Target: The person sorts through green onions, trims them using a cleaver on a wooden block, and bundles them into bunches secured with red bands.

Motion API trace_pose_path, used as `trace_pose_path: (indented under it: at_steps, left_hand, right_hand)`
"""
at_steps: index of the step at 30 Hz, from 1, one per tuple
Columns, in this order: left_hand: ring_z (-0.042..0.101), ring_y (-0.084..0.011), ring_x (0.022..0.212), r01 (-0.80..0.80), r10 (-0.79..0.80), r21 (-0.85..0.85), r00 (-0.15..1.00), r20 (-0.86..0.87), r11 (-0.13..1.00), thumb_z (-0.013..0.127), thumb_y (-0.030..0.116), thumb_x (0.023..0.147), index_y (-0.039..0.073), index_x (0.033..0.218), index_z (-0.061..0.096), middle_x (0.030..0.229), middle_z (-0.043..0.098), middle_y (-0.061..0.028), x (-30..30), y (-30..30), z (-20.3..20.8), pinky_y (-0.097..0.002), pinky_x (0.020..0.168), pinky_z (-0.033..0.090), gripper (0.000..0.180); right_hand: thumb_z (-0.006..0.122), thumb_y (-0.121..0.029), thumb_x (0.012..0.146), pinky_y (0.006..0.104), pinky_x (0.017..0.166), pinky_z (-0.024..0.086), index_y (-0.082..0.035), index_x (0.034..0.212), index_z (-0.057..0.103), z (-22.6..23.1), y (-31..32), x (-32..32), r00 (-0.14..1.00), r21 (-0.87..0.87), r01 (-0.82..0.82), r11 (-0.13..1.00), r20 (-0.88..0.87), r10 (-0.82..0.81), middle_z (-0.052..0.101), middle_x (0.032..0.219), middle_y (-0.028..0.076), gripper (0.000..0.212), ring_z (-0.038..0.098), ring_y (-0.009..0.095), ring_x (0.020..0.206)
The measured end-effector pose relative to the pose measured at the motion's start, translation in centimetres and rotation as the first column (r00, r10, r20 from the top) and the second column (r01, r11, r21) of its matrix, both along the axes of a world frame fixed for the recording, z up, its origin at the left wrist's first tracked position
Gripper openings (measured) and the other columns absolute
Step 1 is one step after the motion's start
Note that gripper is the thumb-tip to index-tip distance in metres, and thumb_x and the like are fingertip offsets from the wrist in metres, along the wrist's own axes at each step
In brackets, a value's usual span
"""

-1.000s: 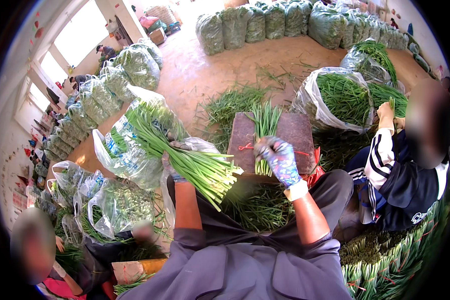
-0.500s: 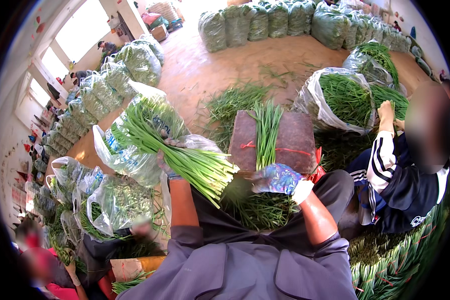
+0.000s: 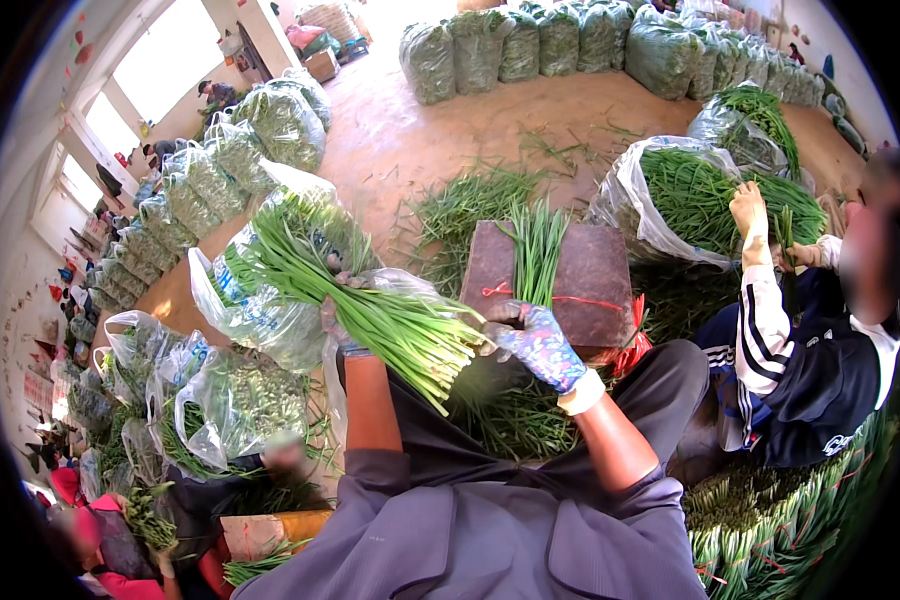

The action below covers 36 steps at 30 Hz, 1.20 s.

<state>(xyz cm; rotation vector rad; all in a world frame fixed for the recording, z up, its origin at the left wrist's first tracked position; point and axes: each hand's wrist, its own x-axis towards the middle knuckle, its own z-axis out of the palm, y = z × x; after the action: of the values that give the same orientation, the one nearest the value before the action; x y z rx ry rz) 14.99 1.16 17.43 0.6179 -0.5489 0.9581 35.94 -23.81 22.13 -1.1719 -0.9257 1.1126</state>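
Observation:
A thick bunch of green chives (image 3: 395, 325) lies slanted across my left hand (image 3: 334, 320), whose gloved fingers are wrapped round it. Its pale cut ends point to the lower right, toward my right hand (image 3: 535, 342). That hand, in a blue flowered glove, pinches a stalk at the edge of those ends. Behind it, a smaller portion of chives (image 3: 538, 255) rests on a brown block (image 3: 600, 258). A red tie (image 3: 582, 300) runs across the block, passing under those chives.
Open plastic bags of chives stand at the left (image 3: 260, 305) and right (image 3: 620, 195). Loose leaves (image 3: 470, 205) litter the floor beyond the block. A co-worker (image 3: 800, 350) sits close on my right, near tied bunches (image 3: 770, 540). Filled bags (image 3: 530, 45) line the back.
My right hand has moved left and up from the block's near edge to the cut ends of the bunch. My left hand keeps its hold. The co-worker's hands have shifted at the bag.

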Motion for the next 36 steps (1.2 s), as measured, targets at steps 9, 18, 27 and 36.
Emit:
trace_pose_path:
  at_steps: [9, 18, 27, 36]
  left_hand:
    - [0.056, -0.0273, 0.114, -0.031, 0.032, -0.044, 0.999, 0.03, 0.999, 0.063, 0.014, 0.086, 0.007, 0.149, 0.031, 0.123, 0.058, -0.0081, 0.3, 0.6, -0.5, -0.0511, 0.103, 0.045, 0.07]
    - [0.057, -0.0312, 0.115, 0.141, -0.145, 0.083, 0.988, 0.044, 0.987, 0.065, 0.009, 0.086, 0.009, 0.153, 0.027, 0.144, 0.048, -0.012, -0.3, 1.1, -0.8, -0.0505, 0.104, 0.042, 0.077]
    - [0.058, -0.0154, 0.104, 0.126, -0.127, 0.019, 0.986, 0.108, 0.992, 0.059, 0.01, 0.087, 0.022, 0.156, 0.022, 0.154, 0.036, -0.0051, -3.2, 1.5, -0.4, -0.0415, 0.091, 0.05, 0.079]
    - [0.06, -0.0177, 0.106, 0.13, -0.137, 0.061, 0.983, 0.123, 0.99, 0.061, 0.011, 0.086, 0.018, 0.156, 0.021, 0.154, 0.035, -0.0006, -1.7, -0.5, 1.7, -0.0447, 0.095, 0.049, 0.081]
  right_hand:
    - [0.063, -0.01, 0.092, 0.0255, 0.06, 0.051, -0.001, 0.091, 0.06, -0.4, -0.7, -1.8, 0.997, 0.132, 0.043, 0.99, 0.059, -0.051, 0.062, 0.074, 0.001, 0.009, 0.063, 0.009, 0.066]
    - [0.063, -0.016, 0.085, 0.0435, 0.066, 0.05, -0.004, 0.09, 0.062, 0.2, 0.3, -2.8, 0.731, 0.182, 0.071, 0.981, 0.66, -0.175, 0.064, 0.078, 0.021, 0.012, 0.064, 0.039, 0.076]
    - [0.072, -0.024, 0.084, 0.0419, 0.06, 0.049, -0.005, 0.08, 0.059, -4.7, -4.2, -0.5, 0.707, -0.082, 0.137, 0.987, 0.706, -0.04, 0.061, 0.067, 0.016, 0.023, 0.063, 0.034, 0.065]
    - [0.069, -0.03, 0.089, 0.0396, 0.085, 0.052, 0.0, 0.107, 0.069, -1.3, -0.7, -1.8, 0.745, 0.207, 0.127, 0.97, 0.626, -0.231, 0.071, 0.1, 0.017, 0.034, 0.068, 0.03, 0.094]
